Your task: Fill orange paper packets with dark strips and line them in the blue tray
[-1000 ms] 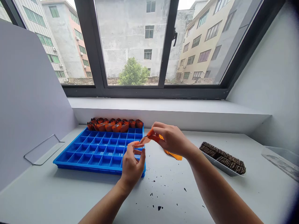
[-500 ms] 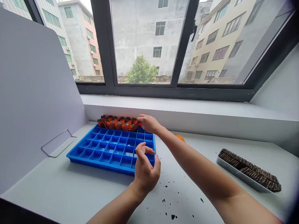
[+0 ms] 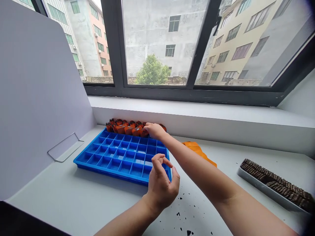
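Note:
The blue divided tray [image 3: 110,172] lies on the white surface, its back row of compartments filled with orange-and-black flat packets [image 3: 128,128] standing upright. My right hand [image 3: 154,130] reaches to the right part of that row. Its fingers are pinched at the top of an orange packet [image 3: 144,132], partly hidden by the fingertips. Over the tray's front right corner hovers my left hand [image 3: 162,182], fingers curled but apart from the thumb, with nothing seen in it. The compartments nearer me look bare.
An orange flat piece [image 3: 197,150] lies beyond my right forearm. A long light container [image 3: 268,193] of dark, ridged pieces stands at the right. Dark scraps [image 3: 189,232] are scattered in front. At the left are a wire frame [image 3: 65,144] and a pale panel [image 3: 44,98].
The orange packet in my right hand has gone down among the others in the back row. My left hand keeps its curled pose. The view has shifted slightly.

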The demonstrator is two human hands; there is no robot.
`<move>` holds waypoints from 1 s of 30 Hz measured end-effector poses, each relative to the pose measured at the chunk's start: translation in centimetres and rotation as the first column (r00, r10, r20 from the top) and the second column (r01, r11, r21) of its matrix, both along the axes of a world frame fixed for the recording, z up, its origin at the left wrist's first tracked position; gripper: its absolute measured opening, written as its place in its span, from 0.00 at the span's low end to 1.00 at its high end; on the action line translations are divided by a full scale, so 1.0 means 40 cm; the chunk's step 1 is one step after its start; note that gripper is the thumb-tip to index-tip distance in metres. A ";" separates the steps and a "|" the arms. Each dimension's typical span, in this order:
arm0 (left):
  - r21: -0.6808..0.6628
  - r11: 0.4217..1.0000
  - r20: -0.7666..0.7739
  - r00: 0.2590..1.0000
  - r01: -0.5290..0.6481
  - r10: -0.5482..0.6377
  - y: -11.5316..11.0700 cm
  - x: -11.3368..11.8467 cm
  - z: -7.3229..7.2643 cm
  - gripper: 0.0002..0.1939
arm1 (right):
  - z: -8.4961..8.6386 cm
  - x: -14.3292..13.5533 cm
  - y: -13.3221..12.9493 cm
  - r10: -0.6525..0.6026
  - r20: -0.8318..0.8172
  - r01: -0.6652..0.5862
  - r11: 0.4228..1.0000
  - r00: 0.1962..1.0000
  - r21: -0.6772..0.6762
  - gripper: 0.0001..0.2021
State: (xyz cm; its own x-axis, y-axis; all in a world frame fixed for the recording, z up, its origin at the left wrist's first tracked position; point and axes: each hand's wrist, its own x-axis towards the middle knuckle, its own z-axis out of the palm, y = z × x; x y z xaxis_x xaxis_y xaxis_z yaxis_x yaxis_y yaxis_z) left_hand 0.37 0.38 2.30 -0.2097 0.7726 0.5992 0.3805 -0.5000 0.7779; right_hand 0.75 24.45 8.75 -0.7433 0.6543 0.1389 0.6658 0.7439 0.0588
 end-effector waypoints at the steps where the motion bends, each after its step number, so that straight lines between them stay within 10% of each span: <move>1: 0.002 1.000 -0.006 1.000 0.001 -0.001 0.001 0.000 -0.001 0.25 | -0.005 -0.005 -0.003 -0.017 -0.007 0.017 1.000 1.000 0.004 0.19; 14: -0.067 0.998 -0.273 0.962 -0.013 -0.006 0.013 -0.020 0.000 0.09 | 0.015 0.092 -0.082 -0.123 -0.216 0.136 0.990 0.969 0.045 0.12; 23: -0.047 0.998 -0.333 0.941 0.049 -0.062 0.018 -0.022 0.012 0.07 | 0.058 0.373 -0.245 -0.174 -0.274 0.212 0.970 0.946 0.116 0.13; 30: -0.061 0.997 -0.366 0.928 0.055 -0.074 0.020 -0.025 0.008 0.06 | -0.012 0.634 -0.328 -0.417 -0.485 0.483 0.876 0.768 0.011 0.31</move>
